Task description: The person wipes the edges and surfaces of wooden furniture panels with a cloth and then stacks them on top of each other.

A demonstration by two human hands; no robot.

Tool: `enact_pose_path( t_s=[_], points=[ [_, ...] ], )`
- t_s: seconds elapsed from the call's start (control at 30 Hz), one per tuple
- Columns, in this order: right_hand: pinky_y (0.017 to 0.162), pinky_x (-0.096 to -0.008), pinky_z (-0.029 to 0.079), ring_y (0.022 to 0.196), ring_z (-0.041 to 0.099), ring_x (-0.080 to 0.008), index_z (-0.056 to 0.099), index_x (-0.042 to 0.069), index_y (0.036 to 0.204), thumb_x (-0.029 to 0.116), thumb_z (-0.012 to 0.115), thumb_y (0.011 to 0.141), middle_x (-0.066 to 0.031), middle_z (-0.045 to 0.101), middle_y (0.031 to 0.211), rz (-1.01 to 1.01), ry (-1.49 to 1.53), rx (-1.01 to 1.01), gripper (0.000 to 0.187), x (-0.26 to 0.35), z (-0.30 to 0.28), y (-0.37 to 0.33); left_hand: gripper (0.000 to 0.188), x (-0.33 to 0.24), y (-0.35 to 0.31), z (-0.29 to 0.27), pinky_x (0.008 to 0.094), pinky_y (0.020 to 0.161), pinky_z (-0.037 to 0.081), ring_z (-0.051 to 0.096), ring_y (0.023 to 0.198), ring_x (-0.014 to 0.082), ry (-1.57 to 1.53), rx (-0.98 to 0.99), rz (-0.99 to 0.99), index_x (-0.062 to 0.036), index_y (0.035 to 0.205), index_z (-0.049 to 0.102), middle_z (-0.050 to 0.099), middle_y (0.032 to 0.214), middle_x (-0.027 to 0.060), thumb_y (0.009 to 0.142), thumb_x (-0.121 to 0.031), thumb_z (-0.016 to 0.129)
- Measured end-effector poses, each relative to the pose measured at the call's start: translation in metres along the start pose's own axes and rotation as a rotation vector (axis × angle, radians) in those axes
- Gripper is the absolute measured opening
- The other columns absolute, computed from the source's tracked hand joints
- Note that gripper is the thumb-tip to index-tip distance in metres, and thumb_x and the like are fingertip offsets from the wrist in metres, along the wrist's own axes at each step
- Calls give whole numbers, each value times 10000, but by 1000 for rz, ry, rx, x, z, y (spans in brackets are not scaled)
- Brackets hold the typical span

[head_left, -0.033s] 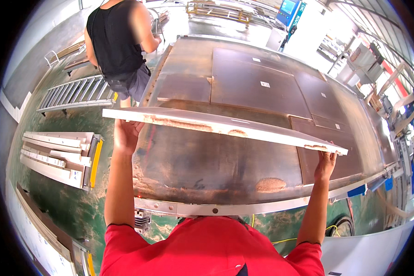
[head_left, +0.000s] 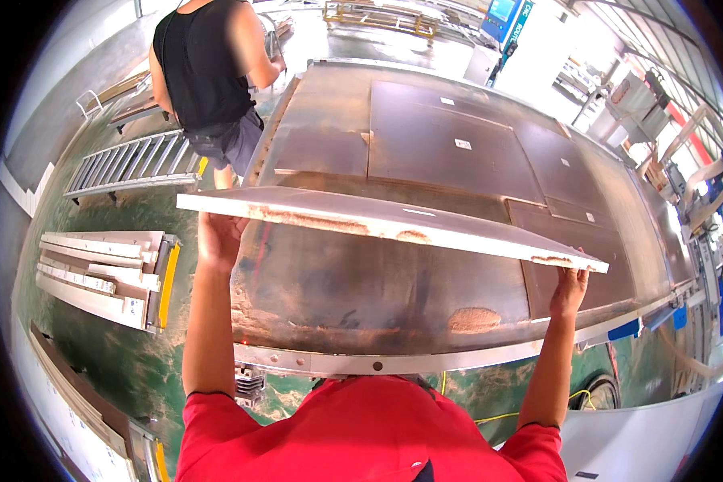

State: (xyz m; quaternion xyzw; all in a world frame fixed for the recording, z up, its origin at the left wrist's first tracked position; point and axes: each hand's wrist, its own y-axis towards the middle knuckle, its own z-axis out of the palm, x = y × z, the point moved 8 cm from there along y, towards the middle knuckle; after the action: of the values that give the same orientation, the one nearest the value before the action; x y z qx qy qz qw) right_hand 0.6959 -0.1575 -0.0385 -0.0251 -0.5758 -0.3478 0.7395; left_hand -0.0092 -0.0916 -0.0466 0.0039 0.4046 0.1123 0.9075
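A long, pale-edged board (head_left: 394,221) is held up in front of me above the work table, its near edge facing me and patched with brown sawdust. Around its left end my left hand (head_left: 222,238) is closed, the fingers partly hidden underneath. My right hand (head_left: 569,291) grips the board's lower right end from below. Behind and under it, several dark brown cut panels (head_left: 450,149) with small white labels lie on the table (head_left: 353,297). A mound of sawdust (head_left: 473,320) sits near the table's front edge.
A person in a black sleeveless top (head_left: 205,72) stands at the table's far left. Left of the table are a roller conveyor (head_left: 132,165) and a cart of pale strips (head_left: 100,273). A blue machine console (head_left: 502,20) stands at the back. A yellow cable (head_left: 490,419) crosses the floor.
The board has shifted very slightly, showing a bit more of its upper face, with my hands still on both ends. The person in black has moved a little to the right.
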Motion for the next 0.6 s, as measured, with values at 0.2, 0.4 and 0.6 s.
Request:
enact_pose_path(
  t_s=[0.2,0.4,0.6],
  points=[
    [1070,-374,316,1231,444,-233,402,22,1337,111,505,921,-126,464,1332,35,-3,-9,438,19,-24,-69,501,6,-27,-43,378,1015,356,499,1152,236,-159,9,-81,-40,1233,492,538,1239,87,975,-434,320],
    [1008,-347,372,1239,424,-203,311,74,1408,216,406,967,-102,432,1360,-75,-599,64,473,49,-39,-138,578,-3,-87,-56,389,1050,307,447,1207,244,-206,224,-158,-45,1349,392,471,1324,111,963,-468,313],
    [945,-374,416,1148,478,-209,294,70,1415,290,454,952,-78,444,1328,140,-264,67,538,33,-72,-183,629,-10,-109,-86,420,1067,280,369,1281,271,-69,124,-304,-21,1413,271,342,1426,145,968,-465,294]
  ],
)
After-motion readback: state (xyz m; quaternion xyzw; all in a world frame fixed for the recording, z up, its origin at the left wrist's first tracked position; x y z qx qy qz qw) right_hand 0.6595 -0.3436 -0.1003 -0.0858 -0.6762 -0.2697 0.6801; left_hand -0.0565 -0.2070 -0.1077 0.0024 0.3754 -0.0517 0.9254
